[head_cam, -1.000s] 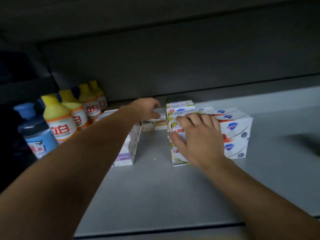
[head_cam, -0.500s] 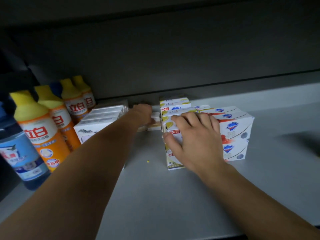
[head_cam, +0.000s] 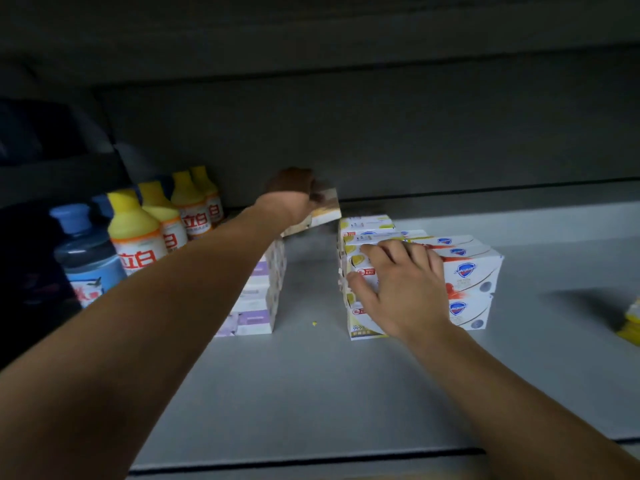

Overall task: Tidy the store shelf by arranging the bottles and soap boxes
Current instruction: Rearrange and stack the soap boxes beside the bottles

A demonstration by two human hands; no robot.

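Observation:
My left hand (head_cam: 292,192) grips a white and tan soap box (head_cam: 323,211), lifted off the shelf near the back wall. Below my left forearm stands a row of white and purple soap boxes (head_cam: 258,306). My right hand (head_cam: 401,289) rests with spread fingers on the front of a stack of yellow-trimmed soap boxes (head_cam: 360,327). Right of that stack, touching it, are white soap boxes with red and blue marks (head_cam: 467,271). At the left stand several yellow-capped orange bottles (head_cam: 135,237) and a blue bottle (head_cam: 86,258).
The grey shelf (head_cam: 311,393) has open surface in front of the boxes and between the two box groups. A small yellow speck (head_cam: 314,323) lies there. A yellow item (head_cam: 632,323) shows at the right edge. The shelf above hangs low.
My left hand has raised the soap box from the shelf floor at the back, up and to the right. My right hand stays on the stack. The view shifted.

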